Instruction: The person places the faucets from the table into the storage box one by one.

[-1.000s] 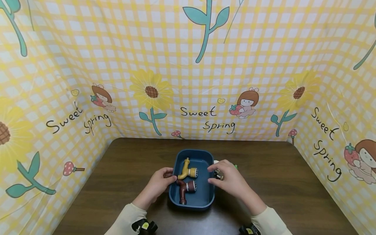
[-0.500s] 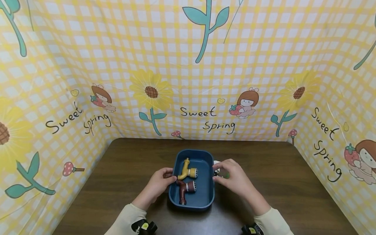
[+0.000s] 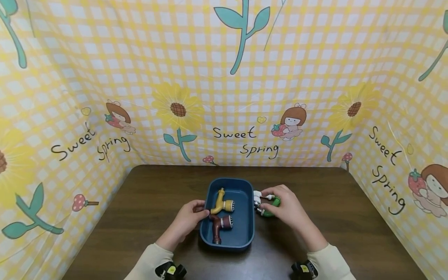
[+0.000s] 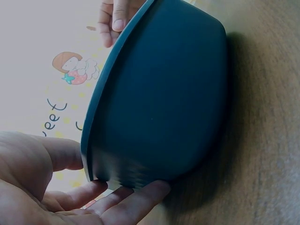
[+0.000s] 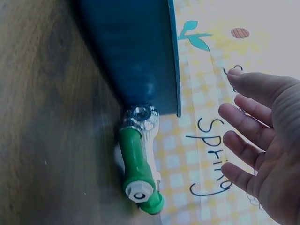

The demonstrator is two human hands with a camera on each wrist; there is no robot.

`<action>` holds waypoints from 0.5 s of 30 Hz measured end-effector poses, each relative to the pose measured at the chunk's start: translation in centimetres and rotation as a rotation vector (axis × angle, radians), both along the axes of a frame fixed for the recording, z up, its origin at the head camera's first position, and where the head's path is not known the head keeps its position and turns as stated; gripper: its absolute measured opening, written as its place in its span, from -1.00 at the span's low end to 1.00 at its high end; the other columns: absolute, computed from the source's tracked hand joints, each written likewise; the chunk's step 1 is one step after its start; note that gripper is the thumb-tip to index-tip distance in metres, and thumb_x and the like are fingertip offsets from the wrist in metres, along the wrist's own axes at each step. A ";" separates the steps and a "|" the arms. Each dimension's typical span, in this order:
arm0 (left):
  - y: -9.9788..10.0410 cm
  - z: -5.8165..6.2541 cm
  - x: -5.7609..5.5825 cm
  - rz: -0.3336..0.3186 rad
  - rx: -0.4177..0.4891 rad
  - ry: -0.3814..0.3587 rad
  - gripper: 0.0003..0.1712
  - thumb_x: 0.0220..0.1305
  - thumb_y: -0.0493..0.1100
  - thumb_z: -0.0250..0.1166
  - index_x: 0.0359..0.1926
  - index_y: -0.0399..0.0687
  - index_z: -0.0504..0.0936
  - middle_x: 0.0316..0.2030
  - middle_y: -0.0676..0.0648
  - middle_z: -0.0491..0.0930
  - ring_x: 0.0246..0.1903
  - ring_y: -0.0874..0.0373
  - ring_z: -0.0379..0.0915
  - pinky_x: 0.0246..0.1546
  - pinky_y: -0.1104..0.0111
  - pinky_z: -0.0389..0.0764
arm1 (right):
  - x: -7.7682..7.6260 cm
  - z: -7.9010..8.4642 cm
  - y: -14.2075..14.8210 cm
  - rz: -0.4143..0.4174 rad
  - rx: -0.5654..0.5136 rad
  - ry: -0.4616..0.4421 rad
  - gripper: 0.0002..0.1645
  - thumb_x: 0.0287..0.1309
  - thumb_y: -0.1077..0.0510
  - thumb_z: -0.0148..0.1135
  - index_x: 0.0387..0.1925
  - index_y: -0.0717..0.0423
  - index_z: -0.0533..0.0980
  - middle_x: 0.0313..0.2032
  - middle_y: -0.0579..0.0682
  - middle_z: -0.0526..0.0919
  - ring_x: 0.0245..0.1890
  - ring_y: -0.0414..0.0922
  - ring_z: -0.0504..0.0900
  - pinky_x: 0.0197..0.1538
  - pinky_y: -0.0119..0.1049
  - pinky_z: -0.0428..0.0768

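My left hand [image 3: 187, 219] grips the left rim of a blue plastic basin [image 3: 241, 227], thumb at the rim and fingers along the outer wall [image 4: 159, 89]. Inside the basin, toward its left side, lie a yellow tap [image 3: 219, 203] and a brown tap [image 3: 216, 230]. Just right of the basin, a green tap [image 5: 133, 152] rests on the table with a white tap [image 3: 257, 194] close by it. My right hand [image 3: 288, 204] hovers over the green tap, fingers spread and holding nothing; the right wrist view shows a gap between them.
The basin stands on a dark brown wooden table [image 3: 157, 186]. A yellow checked cloth [image 3: 231, 105] with printed flowers and lettering hangs around the back and both sides.
My right hand has drawn back rightward from the basin's right edge, with its fingers now over the green tap. The green and white taps show more. My left hand stays on the rim.
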State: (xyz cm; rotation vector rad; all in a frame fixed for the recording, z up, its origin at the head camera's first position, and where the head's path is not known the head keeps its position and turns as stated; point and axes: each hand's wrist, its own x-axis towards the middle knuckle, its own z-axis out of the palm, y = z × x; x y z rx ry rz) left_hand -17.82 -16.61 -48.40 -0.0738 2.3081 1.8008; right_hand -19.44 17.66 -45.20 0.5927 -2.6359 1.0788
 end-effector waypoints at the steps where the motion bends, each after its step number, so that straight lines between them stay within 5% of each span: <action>1: 0.0 0.1 0.0 0.001 -0.004 -0.001 -0.55 0.45 -0.28 0.24 0.28 -0.36 0.47 0.04 -0.27 0.64 -0.09 -0.07 0.66 -0.19 0.04 0.76 | -0.1 0.0 0.1 -0.007 -0.007 -0.006 -0.62 0.04 0.07 0.61 -0.07 -0.15 0.70 -0.12 -0.22 0.68 0.00 -0.12 0.57 0.07 0.06 0.63; 6: -0.2 0.3 0.1 -0.004 -0.011 -0.011 -0.54 0.47 -0.26 0.23 0.30 -0.36 0.46 0.06 -0.29 0.63 -0.08 -0.07 0.65 -0.18 0.07 0.76 | -0.4 0.0 0.7 -0.026 -0.012 -0.025 -0.62 0.07 0.07 0.58 -0.04 -0.06 0.70 -0.09 -0.14 0.69 0.04 0.03 0.60 0.07 0.04 0.62; 15: -0.1 0.2 -0.1 -0.016 -0.005 -0.031 -0.53 0.48 -0.23 0.23 0.31 -0.33 0.44 0.07 -0.28 0.62 -0.06 -0.06 0.65 -0.16 0.05 0.76 | -1.0 -0.9 1.9 -0.089 0.044 -0.033 -0.61 0.09 0.05 0.57 -0.03 0.02 0.71 -0.10 -0.13 0.75 0.01 -0.08 0.57 0.07 0.00 0.58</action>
